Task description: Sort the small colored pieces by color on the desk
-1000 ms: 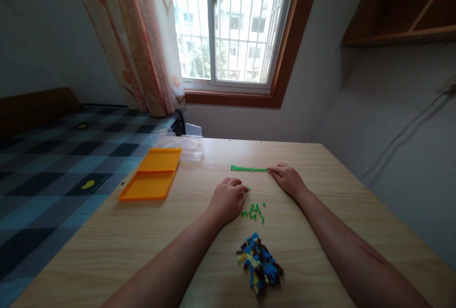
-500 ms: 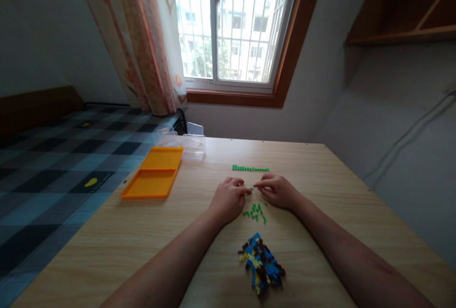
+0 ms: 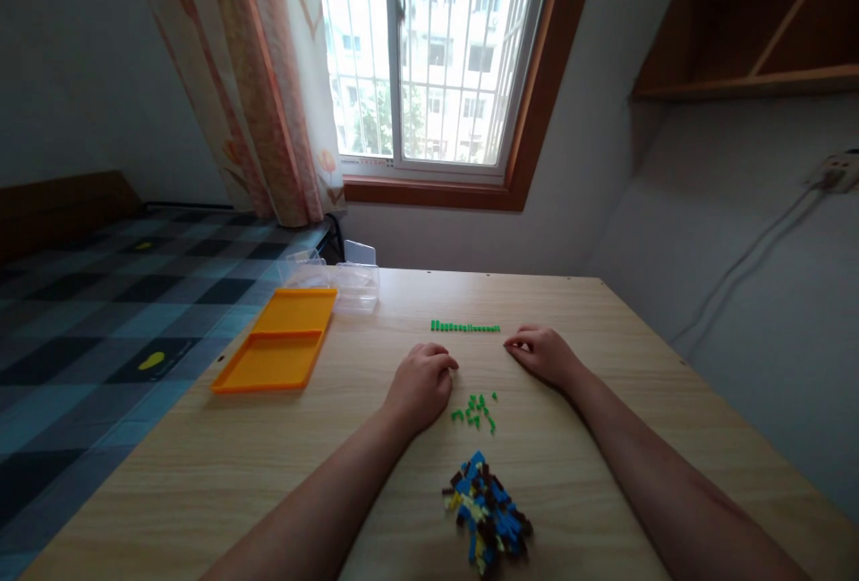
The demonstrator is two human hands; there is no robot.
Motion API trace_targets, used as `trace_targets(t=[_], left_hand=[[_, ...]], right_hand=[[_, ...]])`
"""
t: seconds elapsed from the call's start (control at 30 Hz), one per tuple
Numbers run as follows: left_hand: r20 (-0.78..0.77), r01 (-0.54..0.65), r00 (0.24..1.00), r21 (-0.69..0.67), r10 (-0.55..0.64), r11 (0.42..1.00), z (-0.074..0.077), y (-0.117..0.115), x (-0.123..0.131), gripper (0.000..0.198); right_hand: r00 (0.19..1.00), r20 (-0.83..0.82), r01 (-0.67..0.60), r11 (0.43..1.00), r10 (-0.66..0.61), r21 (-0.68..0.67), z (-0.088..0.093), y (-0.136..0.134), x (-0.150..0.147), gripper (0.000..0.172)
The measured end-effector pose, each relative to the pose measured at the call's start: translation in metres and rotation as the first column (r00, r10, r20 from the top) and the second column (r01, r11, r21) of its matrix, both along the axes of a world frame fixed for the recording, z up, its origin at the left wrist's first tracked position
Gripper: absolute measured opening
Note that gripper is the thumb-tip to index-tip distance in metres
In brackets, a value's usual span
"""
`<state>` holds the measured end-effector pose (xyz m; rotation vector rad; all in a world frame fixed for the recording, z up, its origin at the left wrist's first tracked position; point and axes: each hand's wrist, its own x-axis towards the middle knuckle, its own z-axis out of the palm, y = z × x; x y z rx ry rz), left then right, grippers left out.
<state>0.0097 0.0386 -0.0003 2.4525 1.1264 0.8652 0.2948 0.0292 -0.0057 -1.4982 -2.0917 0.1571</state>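
My right hand [image 3: 542, 355] is just beyond the right end of a row of small green bricks [image 3: 464, 327]. Its thumb and index finger are pinched together; whatever is between them is too small to see. On the table to the left rests my left hand [image 3: 421, 384], fingers curled in and their undersides hidden. Beside it, to the lower right, is a loose scatter of green bricks [image 3: 478, 411]. Closer to me lies a heap of blue, brown and yellow bricks [image 3: 489, 514].
An orange two-part tray [image 3: 268, 361] lies at the table's left side. Behind it stand clear plastic boxes [image 3: 355, 287]. The wooden table [image 3: 644, 438] borders a bed with a checked cover [image 3: 87, 321]. A shelf [image 3: 744, 84] hangs on the right wall.
My right hand has moved right, away from my left hand, to the row's end. The single green brick between my fingertips no longer shows on the table. The view has tilted slightly upward.
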Motion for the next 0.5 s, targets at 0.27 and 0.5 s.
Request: trace_targets(t=[0.27, 0.5], left_hand=[[-0.007, 0.012, 1.000, 0.015, -0.011, 1.000, -0.002, 0.000, 0.000, 0.026], [-0.023, 0.027, 0.999, 0.030, -0.026, 0.999, -0.002, 0.000, 0.000, 0.026]], right_hand=[[0.976, 0.047, 0.211, 0.977, -0.212, 0.012, -0.006, 0.017, -0.003, 0.026], [0.969, 0.095, 0.227, 0.974, -0.227, 0.010, -0.011, 0.017, -0.004, 0.030]])
